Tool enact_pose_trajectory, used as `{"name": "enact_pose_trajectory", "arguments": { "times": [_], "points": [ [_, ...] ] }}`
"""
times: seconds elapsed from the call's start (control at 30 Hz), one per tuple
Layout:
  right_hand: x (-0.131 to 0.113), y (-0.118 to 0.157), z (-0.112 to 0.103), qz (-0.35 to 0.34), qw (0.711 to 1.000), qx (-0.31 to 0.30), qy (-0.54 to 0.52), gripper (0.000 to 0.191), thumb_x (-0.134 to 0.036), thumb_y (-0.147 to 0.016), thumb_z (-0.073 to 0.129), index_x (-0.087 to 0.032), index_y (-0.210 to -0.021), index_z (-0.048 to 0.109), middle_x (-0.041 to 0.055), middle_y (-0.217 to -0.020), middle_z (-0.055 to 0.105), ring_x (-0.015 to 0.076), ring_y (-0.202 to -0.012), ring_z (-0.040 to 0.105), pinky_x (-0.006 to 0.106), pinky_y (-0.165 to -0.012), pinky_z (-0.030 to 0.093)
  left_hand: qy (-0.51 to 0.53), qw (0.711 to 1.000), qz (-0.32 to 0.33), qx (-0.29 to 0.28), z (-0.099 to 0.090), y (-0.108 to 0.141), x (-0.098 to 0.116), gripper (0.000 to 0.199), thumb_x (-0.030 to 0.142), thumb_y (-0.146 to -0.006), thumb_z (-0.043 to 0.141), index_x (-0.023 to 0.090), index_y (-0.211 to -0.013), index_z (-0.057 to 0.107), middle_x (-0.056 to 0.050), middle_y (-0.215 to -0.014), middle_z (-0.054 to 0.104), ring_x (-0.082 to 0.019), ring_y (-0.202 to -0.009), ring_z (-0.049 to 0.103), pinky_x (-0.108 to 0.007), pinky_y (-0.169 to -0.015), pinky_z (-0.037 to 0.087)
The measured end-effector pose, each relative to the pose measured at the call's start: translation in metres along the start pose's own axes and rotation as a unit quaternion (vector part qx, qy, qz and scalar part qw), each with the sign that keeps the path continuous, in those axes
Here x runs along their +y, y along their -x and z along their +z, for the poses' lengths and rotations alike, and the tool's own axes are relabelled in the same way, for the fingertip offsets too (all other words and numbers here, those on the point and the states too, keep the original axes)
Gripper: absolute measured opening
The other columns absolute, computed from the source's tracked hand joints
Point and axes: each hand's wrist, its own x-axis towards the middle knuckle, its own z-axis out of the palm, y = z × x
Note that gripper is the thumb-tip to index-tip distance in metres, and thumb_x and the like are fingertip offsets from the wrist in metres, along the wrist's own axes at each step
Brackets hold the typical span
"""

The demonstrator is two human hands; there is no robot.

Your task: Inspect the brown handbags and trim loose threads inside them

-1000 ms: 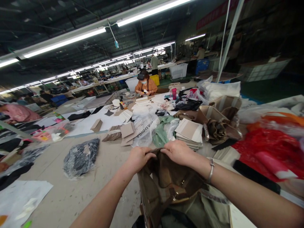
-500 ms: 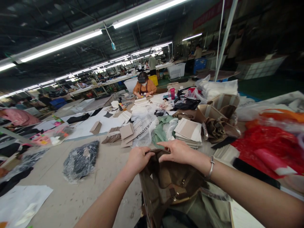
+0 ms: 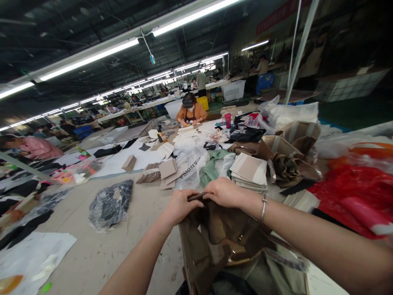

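Observation:
A brown bag [image 3: 227,229] with small gold-coloured metal fittings hangs from both hands in front of me. My left hand [image 3: 184,205] pinches its upper edge between thumb and fingers. Close beside it, my right hand [image 3: 222,191] grips the same edge, thumb and fingertips pressed together. The wrist of that arm wears a silver bangle [image 3: 263,208]. Below the bag, olive-green cloth [image 3: 260,270] lies in folds, and a clear plastic strip [image 3: 287,260] runs along its right side.
A plastic-wrapped dark bundle [image 3: 111,204] lies left on the table [image 3: 138,241]. Beyond my hands are stacked beige panels [image 3: 249,170], green cloth [image 3: 211,168] and more brown bags [image 3: 285,157]. Red plastic [image 3: 346,192] is heaped at right. A co-worker in orange [image 3: 192,111] sits opposite.
My right hand's fingers have closed onto the bag's edge, beside my left hand; before, they were spread apart. The view has shifted slightly left.

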Motion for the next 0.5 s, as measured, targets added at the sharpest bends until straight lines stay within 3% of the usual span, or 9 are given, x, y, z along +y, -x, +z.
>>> {"name": "enact_pose_trajectory", "arguments": {
  "times": [0.17, 0.37, 0.5],
  "points": [
    [0.003, 0.002, -0.001, -0.018, 1.000, -0.001, 0.013, 0.026, -0.031, -0.087, 0.045, -0.021, -0.089, 0.069, 0.0046, -0.084, 0.070, 0.0170, -0.079, 0.062, 0.024, -0.067, 0.038, 0.017, 1.000, 0.005, -0.018, -0.001, 0.001, 0.001, 0.030, 0.032, -0.065, 0.068, 0.024, -0.094, 0.068, 0.004, -0.086, 0.069, -0.015, -0.078, 0.060, -0.023, -0.069, 0.043],
    [0.009, 0.000, 0.001, -0.024, 1.000, 0.006, 0.009, 0.023, -0.029, -0.085, 0.049, -0.019, -0.083, 0.069, 0.0057, -0.079, 0.070, 0.0167, -0.074, 0.061, 0.024, -0.062, 0.037, -0.013, 1.000, 0.003, 0.007, 0.002, -0.002, -0.001, 0.019, 0.029, -0.079, 0.053, 0.020, -0.083, 0.069, 0.001, -0.075, 0.068, -0.013, -0.068, 0.059, -0.023, -0.063, 0.040],
    [0.012, -0.001, 0.003, -0.032, 0.999, 0.011, -0.012, 0.021, -0.029, -0.085, 0.050, -0.019, -0.084, 0.070, 0.0054, -0.079, 0.070, 0.0163, -0.073, 0.061, 0.024, -0.062, 0.037, -0.036, 0.999, 0.006, 0.028, 0.004, -0.003, 0.000, 0.018, 0.025, -0.078, 0.052, 0.018, -0.077, 0.069, 0.001, -0.068, 0.066, -0.012, -0.064, 0.056, -0.023, -0.060, 0.037]
  ]
}}
